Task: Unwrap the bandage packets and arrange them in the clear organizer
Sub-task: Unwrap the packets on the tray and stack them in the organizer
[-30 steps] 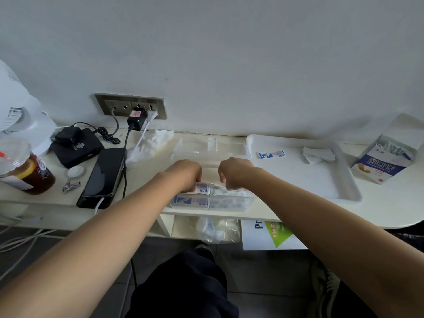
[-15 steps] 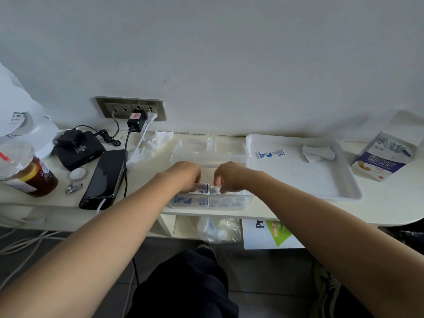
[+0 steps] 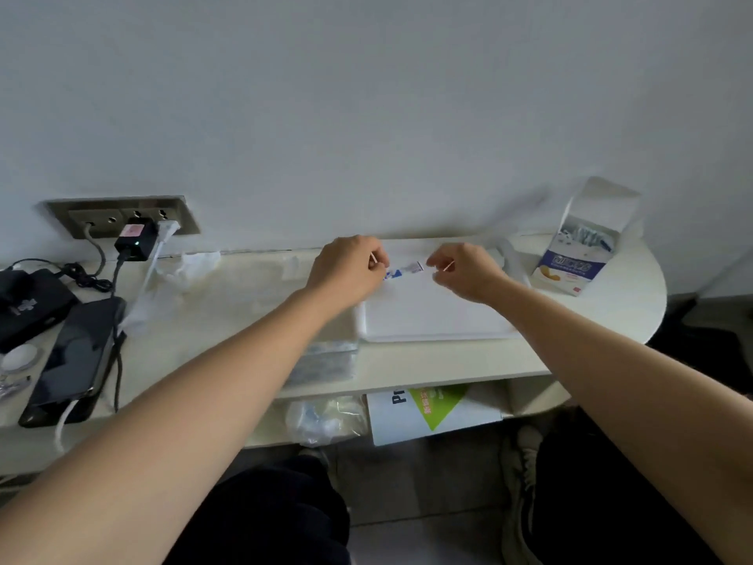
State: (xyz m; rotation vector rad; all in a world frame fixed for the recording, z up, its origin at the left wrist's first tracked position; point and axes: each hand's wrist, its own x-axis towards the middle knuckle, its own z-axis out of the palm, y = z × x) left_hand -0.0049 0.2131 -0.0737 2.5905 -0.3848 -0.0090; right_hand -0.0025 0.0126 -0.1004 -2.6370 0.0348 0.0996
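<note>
Hands, two: left hand [image 3: 349,266] and right hand [image 3: 464,272] pinch one flat paper bandage packet [image 3: 404,270] over one white tray [image 3: 436,320].

Views: one only, a head-worn wide-angle camera; nothing was shared with a second view.
Position: above and behind both forearms, over the person's lap.
Facing: forward and down toward the desk [image 3: 407,369] and the wall [image 3: 366,116] behind it.
Nearness: forearms filled the lower frame; the desk's far edge lay mid-frame.
Distortion: straight edges bowed outward.
</note>
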